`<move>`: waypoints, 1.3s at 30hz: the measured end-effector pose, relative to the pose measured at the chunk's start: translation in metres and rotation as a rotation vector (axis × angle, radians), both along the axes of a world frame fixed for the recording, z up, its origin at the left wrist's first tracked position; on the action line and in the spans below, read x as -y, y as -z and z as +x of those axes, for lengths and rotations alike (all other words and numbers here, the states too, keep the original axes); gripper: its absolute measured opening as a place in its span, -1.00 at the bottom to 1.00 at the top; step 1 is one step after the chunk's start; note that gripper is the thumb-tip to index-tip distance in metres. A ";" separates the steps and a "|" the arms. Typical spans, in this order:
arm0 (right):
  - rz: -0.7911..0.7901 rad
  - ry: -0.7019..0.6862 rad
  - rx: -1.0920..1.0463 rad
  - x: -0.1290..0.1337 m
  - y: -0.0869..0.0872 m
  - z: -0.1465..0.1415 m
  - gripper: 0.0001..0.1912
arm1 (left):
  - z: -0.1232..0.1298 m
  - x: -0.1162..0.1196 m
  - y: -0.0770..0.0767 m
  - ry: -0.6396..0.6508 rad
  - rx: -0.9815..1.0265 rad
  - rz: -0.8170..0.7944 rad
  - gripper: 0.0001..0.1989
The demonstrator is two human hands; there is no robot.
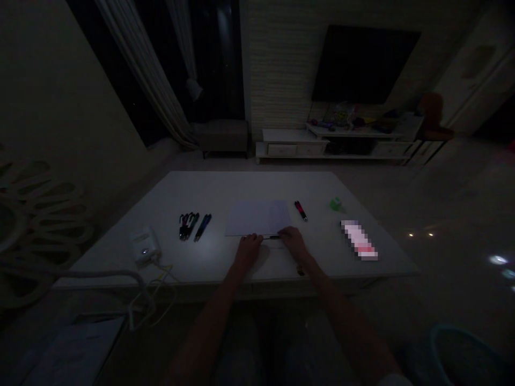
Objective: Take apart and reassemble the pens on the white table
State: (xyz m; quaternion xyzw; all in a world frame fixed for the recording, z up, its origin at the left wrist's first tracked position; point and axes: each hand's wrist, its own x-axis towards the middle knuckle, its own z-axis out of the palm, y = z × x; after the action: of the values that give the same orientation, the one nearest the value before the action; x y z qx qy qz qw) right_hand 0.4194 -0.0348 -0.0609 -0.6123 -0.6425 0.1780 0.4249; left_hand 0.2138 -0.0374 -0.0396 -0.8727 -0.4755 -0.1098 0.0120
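Note:
A dark pen (274,237) lies level just below the near edge of a white paper sheet (253,217) on the white table. My left hand (249,249) is closed at the pen's left end, and my right hand (293,241) closes its fingers on the right end. Faint writing shows on the sheet's right part. A red and black pen (300,210) lies right of the paper. To the left are several pens in a group (188,225) and blue pens (202,227) beside them.
A white device (144,244) with cables is at the table's left. A green object (335,203) and a pixelated phone (359,239) lie at the right. Near my right wrist is a small dark object (300,269). Beyond the table (257,185) stands a white TV cabinet (281,150).

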 end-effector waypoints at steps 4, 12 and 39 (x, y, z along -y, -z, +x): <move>0.055 0.002 -0.005 0.007 -0.003 -0.003 -0.79 | 0.000 0.000 0.000 0.022 0.022 0.005 -0.82; 0.023 0.019 0.014 0.020 0.005 0.007 -0.88 | 0.000 -0.001 0.000 0.015 -0.006 -0.017 -0.80; 0.013 0.091 0.072 0.049 0.009 0.035 -0.86 | 0.000 -0.003 0.006 0.073 0.022 -0.001 -0.82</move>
State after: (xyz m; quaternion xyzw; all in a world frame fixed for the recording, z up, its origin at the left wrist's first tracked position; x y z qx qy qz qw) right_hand 0.4548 -0.0842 -0.0699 -0.6441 -0.6301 0.1319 0.4132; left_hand 0.2136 -0.0347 -0.0456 -0.8882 -0.4436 -0.1195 0.0023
